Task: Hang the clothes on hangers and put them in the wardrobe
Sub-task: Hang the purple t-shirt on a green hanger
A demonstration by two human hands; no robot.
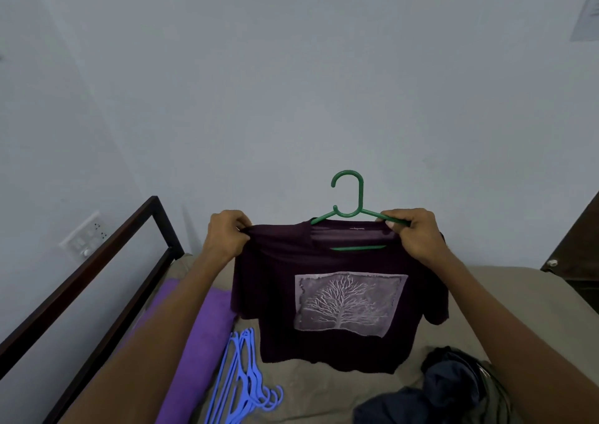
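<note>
A dark purple T-shirt with a pale tree print (pixel 330 297) hangs in the air above the bed with a beige sheet (pixel 311 394), half on a green plastic hanger (pixel 348 208). The left hand (pixel 228 234) pinches the shirt's shoulder. The right hand (pixel 413 232) curls its fingers (pixel 393 220) around the hanger arm, perhaps also cloth. Below lie a bunch of blue plastic hangers (pixel 246 381), a folded purple towel (pixel 204 336) and a heap of dark clothes (pixel 437 391); a dark metal bed frame (pixel 113 261) runs on the left.
</note>
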